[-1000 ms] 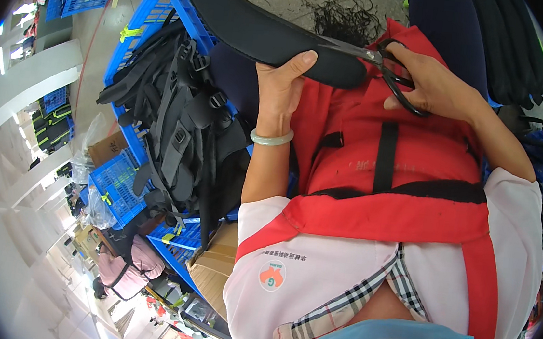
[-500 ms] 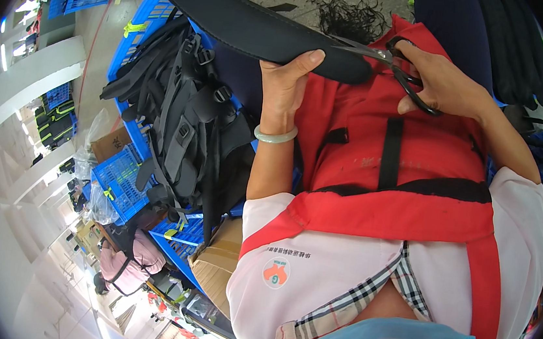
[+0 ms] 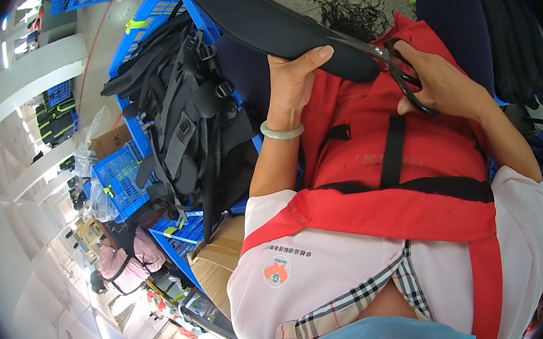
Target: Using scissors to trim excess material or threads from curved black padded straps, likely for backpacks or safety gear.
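At 12 o'clock in the head view, a long black padded strap runs from the top edge down toward 1 o'clock, its rounded end over the red apron. The left hand has its grip closed on the strap near that end, thumb laid on the upper face and fingers mostly hidden beneath, probably so the padding stays flat and firm. At 2 o'clock the right hand grips the scissors by their dark handles, blades pointing toward 11 o'clock across the strap's end; whether they touch its edge, I cannot tell. Holding the strap so close to the blades likely keeps its end from swinging. Dark clippings lie on the floor near 1 o'clock, just beyond the apron. At 10 o'clock, a blue crate holds a heap of black buckled straps, perhaps placed there for easy reach from the left side. A cardboard box sits at 7 o'clock.
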Motion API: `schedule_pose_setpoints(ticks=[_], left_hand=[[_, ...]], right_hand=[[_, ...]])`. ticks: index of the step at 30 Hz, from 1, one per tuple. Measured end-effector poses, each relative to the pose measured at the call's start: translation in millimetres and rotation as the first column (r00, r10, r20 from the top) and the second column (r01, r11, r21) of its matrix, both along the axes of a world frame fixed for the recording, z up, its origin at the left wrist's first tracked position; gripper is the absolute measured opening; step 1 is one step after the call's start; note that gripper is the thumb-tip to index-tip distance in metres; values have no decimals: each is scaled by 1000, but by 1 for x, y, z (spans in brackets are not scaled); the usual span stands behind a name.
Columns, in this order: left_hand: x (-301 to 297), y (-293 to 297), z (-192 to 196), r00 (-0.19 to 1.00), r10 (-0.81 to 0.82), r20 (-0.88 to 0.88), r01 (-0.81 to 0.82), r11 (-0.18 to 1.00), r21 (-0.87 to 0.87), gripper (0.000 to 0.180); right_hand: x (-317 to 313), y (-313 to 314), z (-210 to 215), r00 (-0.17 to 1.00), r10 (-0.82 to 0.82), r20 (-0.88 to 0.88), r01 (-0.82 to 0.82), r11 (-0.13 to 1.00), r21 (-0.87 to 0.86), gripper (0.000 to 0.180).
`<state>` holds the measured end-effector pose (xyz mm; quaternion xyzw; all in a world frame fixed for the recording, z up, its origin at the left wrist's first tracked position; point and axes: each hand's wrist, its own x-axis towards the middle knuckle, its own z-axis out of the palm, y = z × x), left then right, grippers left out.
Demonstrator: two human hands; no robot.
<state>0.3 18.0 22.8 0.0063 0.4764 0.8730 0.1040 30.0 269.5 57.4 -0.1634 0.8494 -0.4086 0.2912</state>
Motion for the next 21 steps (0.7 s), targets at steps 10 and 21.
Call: schedule_pose_setpoints(ticks=[10, 21], left_hand=[[-1, 2, 0, 1000, 0, -7, 0, 1000, 3, 29], [0, -1, 1, 1000, -19, -25, 19, 1000, 10, 27]], right_hand=[[-2, -1, -9, 1000, 14, 6, -14, 997, 77, 68], [1, 8, -4, 996, -8, -83, 6, 1000, -16, 82]])
